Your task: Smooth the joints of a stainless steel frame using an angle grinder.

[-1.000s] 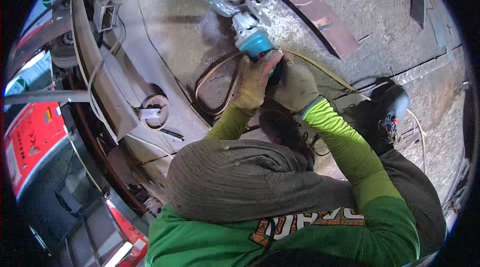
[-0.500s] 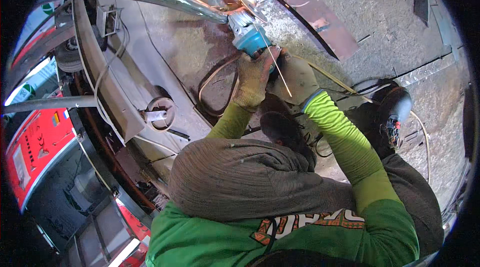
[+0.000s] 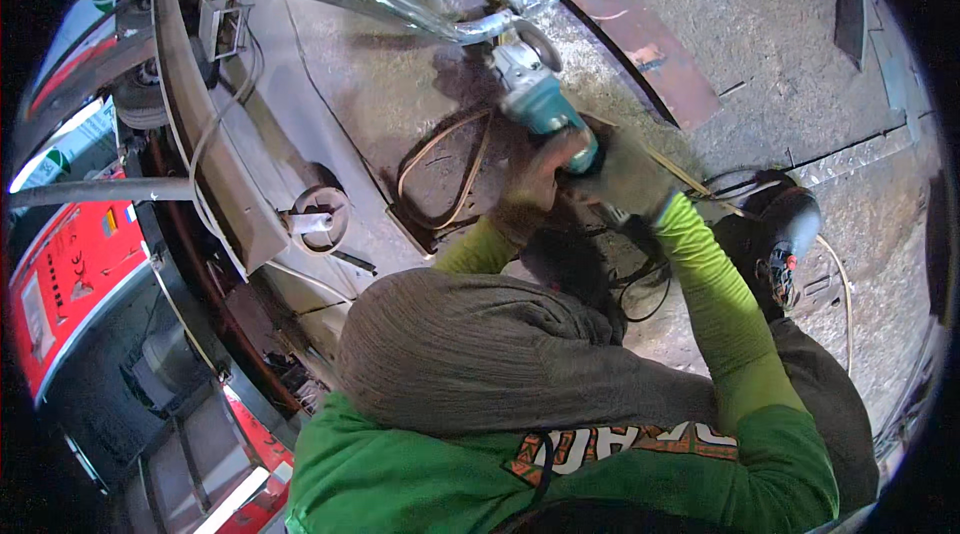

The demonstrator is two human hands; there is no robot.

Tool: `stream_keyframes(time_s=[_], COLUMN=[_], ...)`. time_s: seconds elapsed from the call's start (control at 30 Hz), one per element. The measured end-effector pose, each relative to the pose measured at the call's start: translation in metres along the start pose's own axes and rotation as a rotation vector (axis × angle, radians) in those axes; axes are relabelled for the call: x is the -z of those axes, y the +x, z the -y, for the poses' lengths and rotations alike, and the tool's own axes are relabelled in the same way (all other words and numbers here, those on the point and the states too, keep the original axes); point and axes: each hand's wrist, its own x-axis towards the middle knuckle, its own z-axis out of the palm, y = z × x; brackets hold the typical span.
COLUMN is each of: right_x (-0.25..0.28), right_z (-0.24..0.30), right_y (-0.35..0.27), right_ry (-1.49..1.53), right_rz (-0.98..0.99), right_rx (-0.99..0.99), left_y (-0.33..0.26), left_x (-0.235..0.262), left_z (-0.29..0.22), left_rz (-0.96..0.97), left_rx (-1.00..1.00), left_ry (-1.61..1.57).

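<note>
A teal angle grinder [image 3: 545, 104] with a silver head is in my two gloved hands. My left hand [image 3: 540, 174] wraps round the rear of its body, somewhat blurred. On the other side my right hand [image 3: 632, 174] closes round its tail end, the fingers partly hidden. The grinder's disc [image 3: 538, 44] lies beside the joint where shiny metal tubes [image 3: 480, 29] meet; whether it touches them I cannot tell. No sparks show now.
A rusty flat plate [image 3: 645, 54] lies on the concrete floor, right of the tubes. A pale cord [image 3: 435, 169] loops at the left of my hands. A shoe [image 3: 790, 214] is at the right. Red machine panels [image 3: 75, 284] stand at the left.
The spray of sparks has stopped. The grinder and both my hands have moved a little right and down in the picture, the disc now visible beside the joint.
</note>
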Motion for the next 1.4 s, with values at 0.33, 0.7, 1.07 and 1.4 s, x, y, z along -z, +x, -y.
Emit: stream_keyframes(time_s=[0.33, 0.7, 1.07, 1.4], right_x=[-0.024, 0.015, 0.026, 0.039], right_z=[0.011, -0.015, -0.032, -0.021], right_y=[-0.011, 0.021, 0.006, 0.014], right_ry=[-0.267, -0.378, -0.206, -0.165], right_rz=[-0.239, -0.095, -0.189, -0.136], right_rx=[-0.067, -0.015, -0.030, 0.027], left_y=[0.052, 0.086, 0.114, 0.100], left_x=[0.018, -0.005, 0.007, -0.013], left_z=[-0.048, -0.037, -0.054, -0.057], left_rz=[-0.106, -0.143, -0.018, -0.268], left_rx=[0.614, 0.696, 0.642, 0.640], left_ry=[-0.836, -0.760, -0.724, -1.212])
